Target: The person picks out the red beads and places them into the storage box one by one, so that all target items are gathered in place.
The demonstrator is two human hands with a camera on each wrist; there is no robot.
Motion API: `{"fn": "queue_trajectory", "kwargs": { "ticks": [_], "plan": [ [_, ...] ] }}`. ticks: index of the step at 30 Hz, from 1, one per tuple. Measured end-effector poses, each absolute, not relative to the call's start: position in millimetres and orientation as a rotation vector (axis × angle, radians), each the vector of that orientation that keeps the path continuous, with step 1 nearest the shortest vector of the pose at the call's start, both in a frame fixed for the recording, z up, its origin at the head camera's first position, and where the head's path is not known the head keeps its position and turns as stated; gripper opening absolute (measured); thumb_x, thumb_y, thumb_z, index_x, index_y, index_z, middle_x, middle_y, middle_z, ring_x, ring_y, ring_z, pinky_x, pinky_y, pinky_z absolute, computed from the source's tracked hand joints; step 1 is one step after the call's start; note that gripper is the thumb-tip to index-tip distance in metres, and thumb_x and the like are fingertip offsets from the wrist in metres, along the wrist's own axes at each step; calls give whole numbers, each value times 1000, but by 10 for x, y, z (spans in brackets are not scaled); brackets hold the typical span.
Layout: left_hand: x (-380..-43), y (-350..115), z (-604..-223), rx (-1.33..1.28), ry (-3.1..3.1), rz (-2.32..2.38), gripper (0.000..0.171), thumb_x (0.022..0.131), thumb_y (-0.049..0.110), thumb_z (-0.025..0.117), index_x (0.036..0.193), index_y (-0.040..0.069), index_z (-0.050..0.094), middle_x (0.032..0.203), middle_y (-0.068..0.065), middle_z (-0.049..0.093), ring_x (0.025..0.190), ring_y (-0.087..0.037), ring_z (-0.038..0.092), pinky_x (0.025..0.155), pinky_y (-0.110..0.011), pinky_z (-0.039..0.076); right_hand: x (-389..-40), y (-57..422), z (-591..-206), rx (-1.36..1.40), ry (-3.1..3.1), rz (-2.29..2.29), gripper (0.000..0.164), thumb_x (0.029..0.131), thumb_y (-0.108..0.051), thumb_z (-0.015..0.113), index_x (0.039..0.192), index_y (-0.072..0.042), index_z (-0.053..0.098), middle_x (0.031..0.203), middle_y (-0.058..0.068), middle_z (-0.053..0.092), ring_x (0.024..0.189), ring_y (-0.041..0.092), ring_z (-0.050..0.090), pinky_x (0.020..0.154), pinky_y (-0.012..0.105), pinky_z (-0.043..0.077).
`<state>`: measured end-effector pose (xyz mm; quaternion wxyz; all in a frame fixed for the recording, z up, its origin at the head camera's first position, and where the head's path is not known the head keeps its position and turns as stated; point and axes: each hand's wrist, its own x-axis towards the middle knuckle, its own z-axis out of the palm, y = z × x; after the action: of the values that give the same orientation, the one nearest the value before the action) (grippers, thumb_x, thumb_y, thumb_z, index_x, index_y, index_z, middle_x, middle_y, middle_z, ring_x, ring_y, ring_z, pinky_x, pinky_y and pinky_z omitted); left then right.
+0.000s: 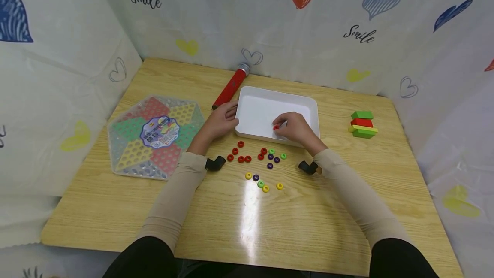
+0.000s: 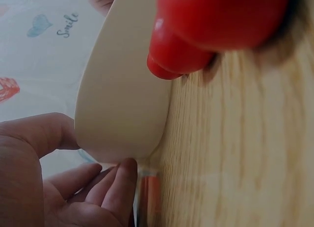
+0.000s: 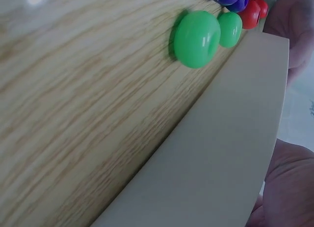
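Observation:
At the left end of a white tray [image 1: 262, 106], my left hand [image 1: 221, 119] holds the corner. The left wrist view shows its thumb [image 2: 56, 131] at the tray's rim and its fingertips [image 2: 128, 170] against the outer wall. Over the tray's near side, my right hand [image 1: 295, 128] pinches a small red ring bead [image 1: 275, 128] between thumb and fingers. The tray wall [image 3: 211, 124] hides most of that hand in the right wrist view. In front of the tray lie several loose ring beads: red [image 1: 241, 144], green [image 1: 283, 156], purple [image 1: 270, 166] and yellow [image 1: 279, 186].
A hexagonal board [image 1: 133, 128] with coloured triangles lies at the left, close to my left forearm. Behind the tray's left end lies a red tube [image 1: 231, 87] with a silvery end. Stacked green, red and yellow blocks [image 1: 362, 123] stand on the wooden table [image 1: 328, 235] at the right.

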<state>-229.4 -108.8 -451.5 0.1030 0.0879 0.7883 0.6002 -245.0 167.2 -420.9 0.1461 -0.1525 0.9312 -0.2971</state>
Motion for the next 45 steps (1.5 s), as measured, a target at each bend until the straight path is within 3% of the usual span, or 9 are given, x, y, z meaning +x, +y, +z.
{"fn": "queue_trajectory", "kwargs": {
  "ticks": [16,25,30,38,45],
  "plan": [
    [-2289,-1091,-4513,218,2342,1748,67,95,4,55,158,2,32,162,-17,32,147,-28,42,118,-40,41,-2381,1671,-4078,-434,2722,-840,26,85,-14,73,111,-6,75,103,10,71,82,22,53,71,31,44],
    [-2287,-1091,-4516,228,2323,1775,67,95,4,56,157,1,32,162,-17,33,147,-28,42,118,-41,41,-2157,1626,-3940,-537,2739,-875,26,86,-14,74,109,-3,76,101,13,74,82,24,55,74,32,45],
    [-2287,-1086,-4531,229,2269,1807,68,95,4,55,158,0,30,161,-19,34,148,-29,41,119,-41,40,-1935,1638,-3954,-553,2731,-899,24,88,-15,73,110,-8,75,103,8,74,75,23,50,70,33,42],
    [-2281,-1080,-4458,257,2279,1800,67,95,1,53,157,-4,29,161,-23,33,148,-33,40,119,-43,39,-1651,1552,-4013,-672,2688,-952,27,83,-10,78,110,-5,75,108,9,73,91,25,63,76,35,51],
    [-2302,-1081,-4493,237,2309,1769,67,94,4,55,157,-1,32,160,-19,36,147,-30,43,118,-41,41,-1546,1459,-4071,-673,2687,-895,26,83,-10,79,109,-8,76,104,4,73,91,21,67,75,32,54]
  ]
}}
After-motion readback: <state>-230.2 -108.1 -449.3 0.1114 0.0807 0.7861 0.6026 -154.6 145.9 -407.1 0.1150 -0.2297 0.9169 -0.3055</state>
